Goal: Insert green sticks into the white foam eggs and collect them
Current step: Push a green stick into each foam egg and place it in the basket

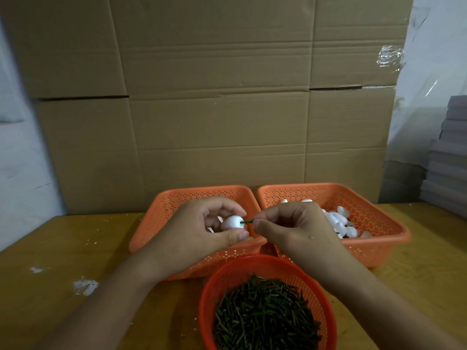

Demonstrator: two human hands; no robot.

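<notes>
It looked like a small packing workshop or storeroom: big cardboard boxes (217, 97) stood stacked behind a worn wooden table (63, 248), with plastic sheeting (434, 72) and piled flat boards (449, 152) nearby.

table (75, 243) left bare, baskets (379, 218) crowd centre

No legible text, label, brand, number or sign appears on any surface in view.
</notes>
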